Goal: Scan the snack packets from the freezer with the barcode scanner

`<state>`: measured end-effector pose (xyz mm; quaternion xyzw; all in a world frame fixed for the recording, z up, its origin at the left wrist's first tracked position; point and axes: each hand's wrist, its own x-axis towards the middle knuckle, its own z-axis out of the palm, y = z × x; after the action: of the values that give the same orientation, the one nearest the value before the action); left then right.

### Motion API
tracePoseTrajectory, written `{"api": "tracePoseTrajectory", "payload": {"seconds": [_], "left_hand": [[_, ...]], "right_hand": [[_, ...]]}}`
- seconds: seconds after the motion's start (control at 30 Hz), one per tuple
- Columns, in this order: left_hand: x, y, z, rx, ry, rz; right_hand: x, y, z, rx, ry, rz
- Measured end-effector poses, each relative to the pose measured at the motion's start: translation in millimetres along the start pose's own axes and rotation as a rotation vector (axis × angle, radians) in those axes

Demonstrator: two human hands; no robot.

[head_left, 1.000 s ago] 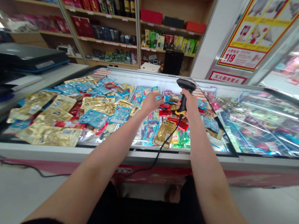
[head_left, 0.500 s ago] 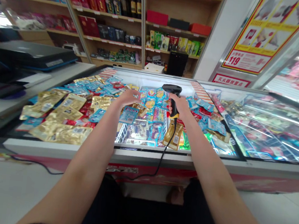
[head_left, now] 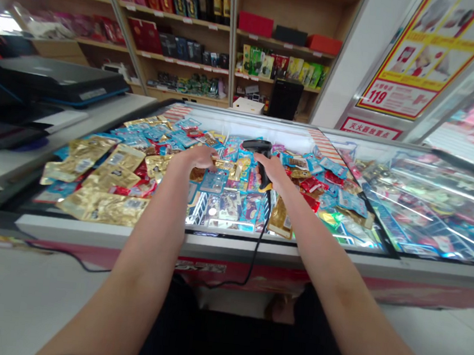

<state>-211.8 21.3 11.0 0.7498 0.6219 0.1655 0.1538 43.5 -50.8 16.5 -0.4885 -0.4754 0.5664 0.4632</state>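
My right hand is shut around the grip of a black corded handheld barcode scanner, held over the middle of the heaped snack packets. Its black cord hangs down across the freezer's front edge. My left hand stretches out palm down, fingers apart, just above gold foil packets and beside blue packets. It holds nothing that I can see. Whether its fingertips touch the packets, I cannot tell.
The packets fill an open chest freezer, its front rim close to my body. A sliding glass lid covers the right part. A black device lies on the counter at left. Wooden shelves of boxed goods stand behind.
Both hands have moved left over the packets, the left hand furthest, and the scanner has dropped lower. The view has also tilted slightly.
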Motion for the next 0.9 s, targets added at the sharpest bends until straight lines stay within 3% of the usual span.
{"api": "tracePoseTrajectory", "payload": {"seconds": [0.13, 0.53, 0.9], "left_hand": [[-2.7, 6.8, -1.9, 0.043, 0.082, -0.085], [-2.6, 11.6, -1.9, -0.219, 0.578, -0.211], [6.4, 29.7, 21.0, -0.425, 0.568, -0.051]], "right_hand": [[0.9, 3.3, -4.5, -0.010, 0.006, -0.012], [-7.9, -2.3, -3.3, 0.018, 0.045, -0.027], [-12.0, -5.2, -7.7, -0.020, 0.020, -0.070]]}}
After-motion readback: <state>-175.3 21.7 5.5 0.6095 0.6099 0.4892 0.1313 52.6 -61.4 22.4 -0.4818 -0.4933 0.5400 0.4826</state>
